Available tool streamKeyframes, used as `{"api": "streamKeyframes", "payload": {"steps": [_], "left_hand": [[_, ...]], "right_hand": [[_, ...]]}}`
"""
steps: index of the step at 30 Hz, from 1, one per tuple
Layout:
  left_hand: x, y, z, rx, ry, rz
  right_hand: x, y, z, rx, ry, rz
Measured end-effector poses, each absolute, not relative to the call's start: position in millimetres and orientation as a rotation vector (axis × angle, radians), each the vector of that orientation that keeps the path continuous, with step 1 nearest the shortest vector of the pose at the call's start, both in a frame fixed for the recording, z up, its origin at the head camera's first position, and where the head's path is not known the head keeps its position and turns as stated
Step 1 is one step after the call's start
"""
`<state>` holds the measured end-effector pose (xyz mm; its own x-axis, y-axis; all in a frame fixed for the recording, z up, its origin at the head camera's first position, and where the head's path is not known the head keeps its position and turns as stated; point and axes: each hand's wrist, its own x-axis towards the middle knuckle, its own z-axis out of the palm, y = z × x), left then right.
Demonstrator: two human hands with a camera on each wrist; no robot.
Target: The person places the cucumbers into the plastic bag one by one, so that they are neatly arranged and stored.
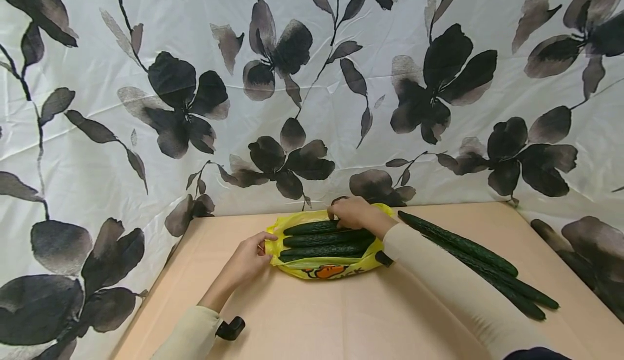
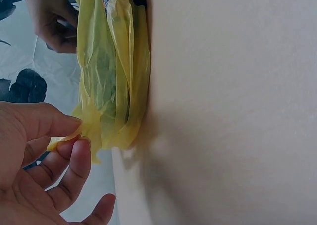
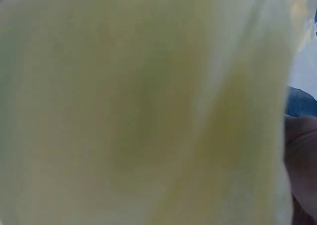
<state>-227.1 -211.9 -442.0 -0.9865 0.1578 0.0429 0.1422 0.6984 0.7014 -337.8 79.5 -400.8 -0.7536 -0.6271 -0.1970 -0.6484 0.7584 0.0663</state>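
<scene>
A yellow plastic bag (image 1: 292, 271) lies on its side with its opening facing up, three dark green cucumbers (image 1: 322, 239) showing inside. My left hand (image 1: 251, 257) pinches the bag's left edge between thumb and fingers; the left wrist view shows the thin yellow plastic (image 2: 106, 76) bunched at the fingertips (image 2: 74, 126). At the bag's far side, my right hand (image 1: 358, 213) reaches in over the farthest cucumber, fingers bent downward. I cannot tell whether they grip that cucumber or the bag's rim. Blurred yellow plastic fills most of the right wrist view.
Three more cucumbers (image 1: 487, 262) lie side by side at the right of the table (image 1: 302, 316), partly behind my right sleeve (image 1: 439, 279). A white cloth with dark flowers (image 1: 361, 105) hangs behind the table's far edge.
</scene>
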Motion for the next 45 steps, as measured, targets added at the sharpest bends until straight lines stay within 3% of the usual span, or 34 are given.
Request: {"api": "streamKeyframes", "payload": {"steps": [20,31,45], "left_hand": [[-227,-212,-440,0.267,2.872,1.2],[-228,-212,-441,0.28,2.882,1.187],[-227,-213,-442,0.289,2.886,1.204]], "right_hand": [[-321,104,-395,-1.069,2.886,0.111],[-293,144,-372,-1.139,2.885,-0.234],[-284,214,-368,-1.051,2.844,-0.597]]}}
